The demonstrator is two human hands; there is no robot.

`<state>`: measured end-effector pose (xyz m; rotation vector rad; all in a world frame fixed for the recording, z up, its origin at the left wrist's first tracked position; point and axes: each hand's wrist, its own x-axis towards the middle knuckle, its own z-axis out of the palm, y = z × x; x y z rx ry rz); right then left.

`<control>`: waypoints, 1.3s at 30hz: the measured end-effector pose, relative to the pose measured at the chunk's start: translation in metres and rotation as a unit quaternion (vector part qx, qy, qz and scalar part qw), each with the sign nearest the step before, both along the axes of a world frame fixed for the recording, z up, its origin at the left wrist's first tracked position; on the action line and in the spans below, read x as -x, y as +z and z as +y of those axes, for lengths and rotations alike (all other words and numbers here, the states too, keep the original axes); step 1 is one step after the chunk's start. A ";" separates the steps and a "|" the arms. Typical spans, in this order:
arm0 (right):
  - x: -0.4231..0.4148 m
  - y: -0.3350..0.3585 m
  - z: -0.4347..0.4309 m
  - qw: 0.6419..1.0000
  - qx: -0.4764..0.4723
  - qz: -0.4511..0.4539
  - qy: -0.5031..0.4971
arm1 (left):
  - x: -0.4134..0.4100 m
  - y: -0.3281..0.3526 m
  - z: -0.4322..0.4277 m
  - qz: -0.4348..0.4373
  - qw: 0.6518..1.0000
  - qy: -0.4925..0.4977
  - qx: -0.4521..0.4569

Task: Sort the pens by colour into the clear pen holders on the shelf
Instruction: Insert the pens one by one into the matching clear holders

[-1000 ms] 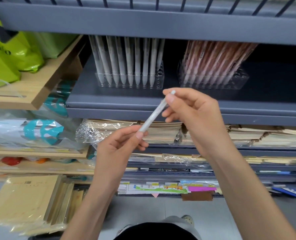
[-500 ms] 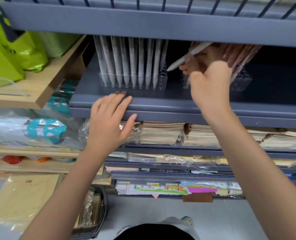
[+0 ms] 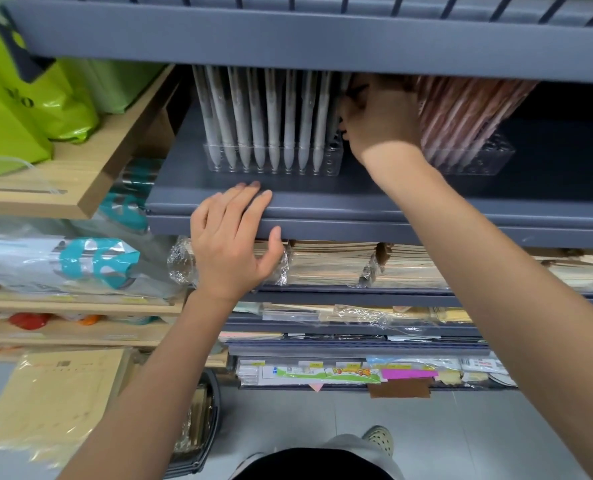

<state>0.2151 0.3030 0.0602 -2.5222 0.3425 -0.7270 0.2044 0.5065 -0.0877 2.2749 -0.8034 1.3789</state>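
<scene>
The grey shelf [image 3: 323,197] carries one clear holder [image 3: 334,161] with white pens [image 3: 273,116] and a second holder [image 3: 491,157] with reddish pens [image 3: 461,109].

Two hands [image 3: 232,244], two clear pen holders [image 3: 333,164], eight white pens [image 3: 273,133] in front

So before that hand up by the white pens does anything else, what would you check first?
1. Free slots in the clear holder of white pens: ok, empty holes show at its right end.
2. Position of the right hand: ok, it is at the white row's right end, beside the pink pens.
3. Pen in that hand: cannot tell, its fingers are hidden.
4. Colours unmixed: ok as far as shows, white in one holder, pink in the other.
5. Clearance of the left hand: ok, its fingers rest on the shelf edge, in front of the holder and not touching it.
</scene>
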 end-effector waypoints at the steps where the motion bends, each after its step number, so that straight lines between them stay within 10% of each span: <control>1: -0.002 -0.001 0.000 1.000 -0.001 0.007 0.001 | 0.000 0.001 0.000 -0.001 1.000 0.000 0.000; 19: -0.005 -0.004 -0.003 0.999 -0.039 0.028 0.007 | 0.003 0.005 0.001 0.007 1.000 0.004 -0.010; 26: 0.013 -0.009 -0.002 0.985 -0.172 0.002 0.017 | 0.023 0.026 0.007 0.143 0.989 -0.034 -0.018; 39: 0.195 -0.060 -0.018 0.945 -0.316 -0.020 0.080 | 0.109 0.038 0.047 0.505 0.744 -0.254 0.357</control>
